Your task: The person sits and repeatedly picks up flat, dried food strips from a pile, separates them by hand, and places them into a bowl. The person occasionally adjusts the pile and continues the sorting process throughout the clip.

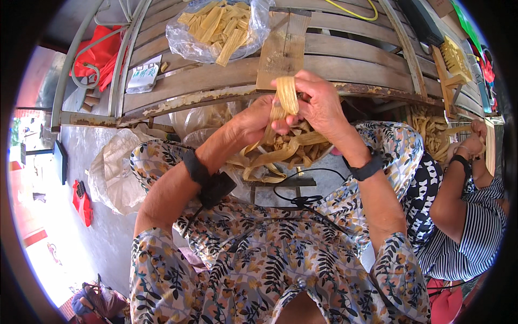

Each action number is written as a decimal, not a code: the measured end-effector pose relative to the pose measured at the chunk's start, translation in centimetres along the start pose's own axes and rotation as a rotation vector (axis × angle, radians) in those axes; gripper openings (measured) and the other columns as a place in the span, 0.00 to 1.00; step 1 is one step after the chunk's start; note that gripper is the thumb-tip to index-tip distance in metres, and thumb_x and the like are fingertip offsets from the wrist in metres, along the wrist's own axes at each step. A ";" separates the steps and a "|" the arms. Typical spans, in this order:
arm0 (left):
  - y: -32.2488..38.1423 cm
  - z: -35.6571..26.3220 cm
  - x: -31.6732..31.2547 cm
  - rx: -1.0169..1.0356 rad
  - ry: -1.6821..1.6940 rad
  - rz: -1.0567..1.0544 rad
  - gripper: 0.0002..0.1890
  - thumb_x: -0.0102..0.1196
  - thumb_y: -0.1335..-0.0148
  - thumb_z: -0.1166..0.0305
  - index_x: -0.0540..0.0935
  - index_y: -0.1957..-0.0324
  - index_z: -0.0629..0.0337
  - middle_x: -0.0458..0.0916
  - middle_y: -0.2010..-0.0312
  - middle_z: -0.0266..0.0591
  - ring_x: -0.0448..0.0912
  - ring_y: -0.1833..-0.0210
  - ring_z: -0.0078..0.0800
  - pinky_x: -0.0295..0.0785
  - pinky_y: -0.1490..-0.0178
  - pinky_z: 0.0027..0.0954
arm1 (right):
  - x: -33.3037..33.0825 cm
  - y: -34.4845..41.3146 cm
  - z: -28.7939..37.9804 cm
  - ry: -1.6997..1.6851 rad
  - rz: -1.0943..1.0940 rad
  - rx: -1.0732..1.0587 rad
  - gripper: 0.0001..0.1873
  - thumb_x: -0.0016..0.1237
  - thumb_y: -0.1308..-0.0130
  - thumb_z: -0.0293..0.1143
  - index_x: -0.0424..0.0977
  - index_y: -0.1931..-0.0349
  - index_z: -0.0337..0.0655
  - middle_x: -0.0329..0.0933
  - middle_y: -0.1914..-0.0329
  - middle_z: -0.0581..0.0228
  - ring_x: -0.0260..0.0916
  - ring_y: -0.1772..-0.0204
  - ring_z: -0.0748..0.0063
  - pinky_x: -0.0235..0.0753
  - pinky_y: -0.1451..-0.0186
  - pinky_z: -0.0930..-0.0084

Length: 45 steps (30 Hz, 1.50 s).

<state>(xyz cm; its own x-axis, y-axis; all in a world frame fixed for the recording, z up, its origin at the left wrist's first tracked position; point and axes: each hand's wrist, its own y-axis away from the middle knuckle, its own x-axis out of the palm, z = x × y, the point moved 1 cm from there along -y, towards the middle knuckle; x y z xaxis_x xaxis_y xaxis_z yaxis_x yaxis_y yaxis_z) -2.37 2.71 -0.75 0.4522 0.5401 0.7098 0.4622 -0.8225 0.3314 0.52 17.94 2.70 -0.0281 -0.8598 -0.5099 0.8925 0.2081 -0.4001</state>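
Observation:
A pale yellow dried plant strip [287, 95], folded over in a loop, is held between my two hands above my lap. My left hand [259, 116] grips its lower part, and the strip's tail hangs down past the fingers. On the upper part, my right hand [319, 99] pinches with thumb and fingers near the loop. Directly below, a container of loose, curled strips [297, 148] sits between my knees, some drooping over its rim. Beyond my hands a worn wooden board [282, 50] lies on the slatted table, crumbs on its surface.
On the slatted wooden table [352, 50], with its rusty metal edge, stands a clear plastic bag [178, 38] of flat strip pieces [216, 20]. A white pad with writing [143, 76] lies left. At right, a co-worker's hands [471, 141] hold a strip near another heap [431, 131]. A black cable [303, 200] crosses my lap.

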 end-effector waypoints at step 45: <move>2.1 -2.3 0.6 0.834 -1.025 -0.555 0.07 0.51 0.47 0.82 0.76 0.65 0.65 0.79 0.69 0.38 0.75 0.71 0.22 0.70 0.66 0.22 | 1.4 0.3 0.1 -0.105 0.015 0.375 0.10 0.54 0.44 0.31 0.77 0.64 0.34 0.75 0.80 0.56 0.69 0.78 0.75 0.69 0.72 0.77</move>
<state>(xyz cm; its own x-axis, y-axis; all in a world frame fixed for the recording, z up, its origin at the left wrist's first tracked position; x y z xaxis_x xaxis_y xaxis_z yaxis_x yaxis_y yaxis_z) -2.91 0.86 1.84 0.2432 0.9343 -0.2606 0.9002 -0.3174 -0.2982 0.75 16.73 1.93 0.0155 -0.9049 -0.4253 0.9956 0.0532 -0.0768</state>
